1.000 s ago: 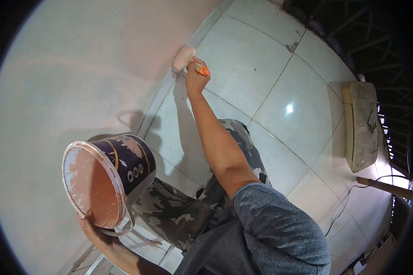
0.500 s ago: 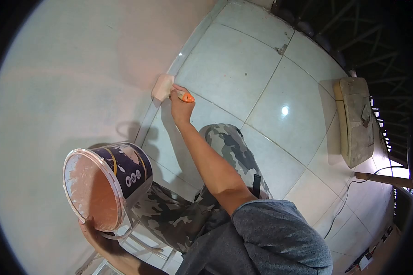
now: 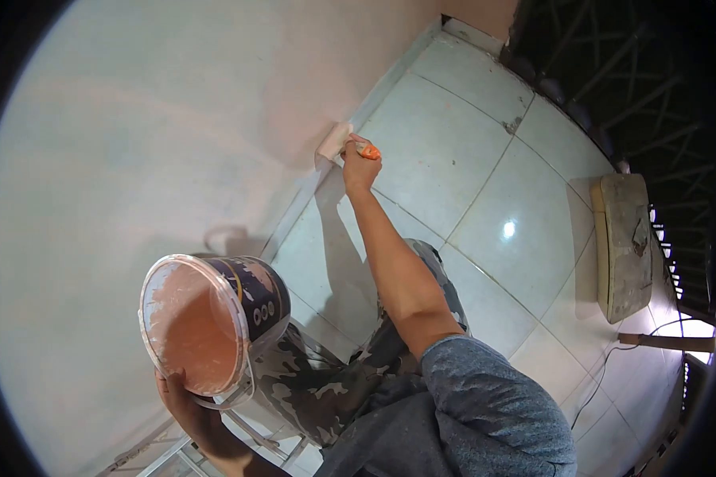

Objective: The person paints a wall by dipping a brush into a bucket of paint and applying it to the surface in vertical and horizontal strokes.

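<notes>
A paint roller [image 3: 333, 143] with a pale, pinkish sleeve rests against the foot of the wall, just above the floor edge. Its orange handle end [image 3: 371, 152] sticks out of my right hand [image 3: 361, 170], whose fingers are wrapped round it. On the lower left, a dark-labelled paint bucket [image 3: 264, 296] is tilted so its mouth faces me. Peach-pink paint [image 3: 203, 350] coats its inside. My left hand [image 3: 184, 404] grips the lower rim, thumb inside and the other fingers hidden beneath. The wire bail hangs beside that hand.
The pale wall [image 3: 119, 191] fills the left, meeting a tiled floor [image 3: 429, 131]. Below the bucket is a metal frame like a ladder [image 3: 171, 461]. A worn cushion-like block [image 3: 628, 246], a wooden bar [image 3: 668, 342], a cable [image 3: 601, 378] and a dark lattice gate [image 3: 612, 87] stand right.
My right hand has pushed the roller farther along the wall's base, up and right in view. My left hand still holds the bucket. The whole view has shifted slightly.
</notes>
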`<state>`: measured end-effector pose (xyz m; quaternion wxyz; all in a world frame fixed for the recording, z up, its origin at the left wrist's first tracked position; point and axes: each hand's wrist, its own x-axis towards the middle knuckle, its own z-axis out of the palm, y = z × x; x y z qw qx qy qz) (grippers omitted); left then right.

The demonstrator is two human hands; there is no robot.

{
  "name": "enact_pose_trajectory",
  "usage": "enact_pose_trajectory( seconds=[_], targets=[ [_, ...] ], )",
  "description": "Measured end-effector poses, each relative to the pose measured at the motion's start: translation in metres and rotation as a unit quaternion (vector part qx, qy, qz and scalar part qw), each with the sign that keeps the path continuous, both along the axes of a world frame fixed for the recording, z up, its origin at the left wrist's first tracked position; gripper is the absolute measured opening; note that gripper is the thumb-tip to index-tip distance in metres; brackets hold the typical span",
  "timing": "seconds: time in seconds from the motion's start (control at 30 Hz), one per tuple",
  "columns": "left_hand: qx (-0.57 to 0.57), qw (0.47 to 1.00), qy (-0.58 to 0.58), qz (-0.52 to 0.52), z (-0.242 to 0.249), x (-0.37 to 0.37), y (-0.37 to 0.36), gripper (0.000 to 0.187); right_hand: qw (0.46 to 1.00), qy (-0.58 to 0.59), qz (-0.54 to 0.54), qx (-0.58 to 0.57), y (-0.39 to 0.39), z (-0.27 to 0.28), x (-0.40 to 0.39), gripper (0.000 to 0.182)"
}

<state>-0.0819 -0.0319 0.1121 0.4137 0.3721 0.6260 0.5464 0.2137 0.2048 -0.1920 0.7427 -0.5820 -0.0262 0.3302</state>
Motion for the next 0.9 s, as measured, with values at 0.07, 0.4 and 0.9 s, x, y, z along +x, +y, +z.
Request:
enact_pose_trajectory(
  seconds=[0.07,0.4,0.9],
  targets=[
    [0.010,1.000,0.020,-0.014,0.000,-0.001,0.001,0.046,0.996,0.047,0.025,0.068,-0.002,0.049,0.007,0.020],
    [0.043,0.999,-0.008,-0.012,-0.010,-0.015,-0.001,0.045,0.895,-0.009,0.078,0.440,-0.001,0.271,0.073,0.024],
    [0.054,0.998,-0.029,-0.003,-0.004,-0.007,-0.001,0.036,0.984,0.003,0.035,0.176,-0.006,0.112,0.053,0.018]
  ],
)
